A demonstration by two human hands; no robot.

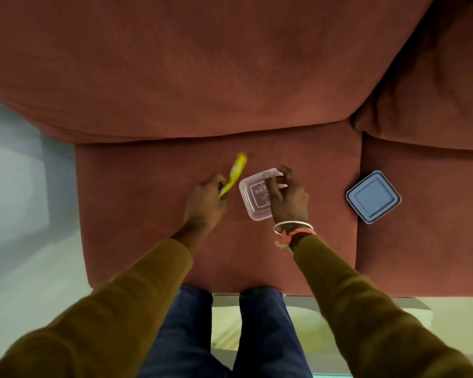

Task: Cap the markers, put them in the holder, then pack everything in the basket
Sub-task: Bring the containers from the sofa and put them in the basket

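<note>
Legs in blue jeans, standing at the front edge of the sofa seat. Two brown sleeves reached forward over it.

Left hand: fingers curled round the lower end of a yellow marker, which was blurred and angled up and away.

Right hand, bangle at the wrist: fingers bent over the far rim of a clear container, gripping it. The container sat on the seat, just beside the marker.

Blue lid: flat on the neighbouring cushion, well apart to the right.

Sofa backrest: beyond.

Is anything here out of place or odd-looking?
Only mildly: the blue lid lies askew at the gap between sofa cushions, apart from the lidless clear container that the right hand grips. The left hand holds a blurred yellow item.
</note>
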